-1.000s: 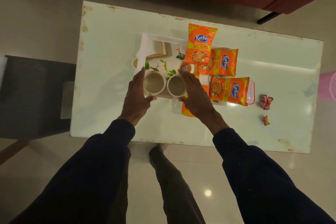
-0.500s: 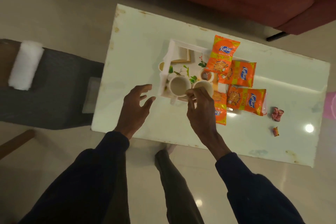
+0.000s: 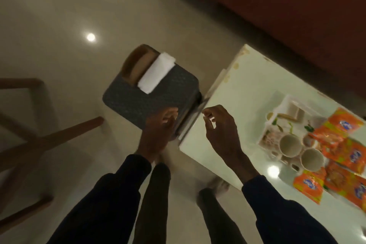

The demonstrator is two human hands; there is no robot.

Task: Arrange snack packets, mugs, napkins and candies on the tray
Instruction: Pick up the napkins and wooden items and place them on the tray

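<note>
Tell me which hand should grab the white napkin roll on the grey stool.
Probably left. The left hand is over the grey stool, nearer the white napkin roll; the right hand hovers over the table edge.

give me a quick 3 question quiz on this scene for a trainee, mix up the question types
1. True or false: the white napkin roll already lies on the tray.
2. Multiple choice: where do the two mugs stand? A) on the grey chair B) at the tray's near edge, side by side C) on the floor
3. Fill in: both the left hand and the right hand are open and hold ____.

Key
1. False: it rests on the grey chair seat, beside the white table.
2. B
3. nothing
</note>
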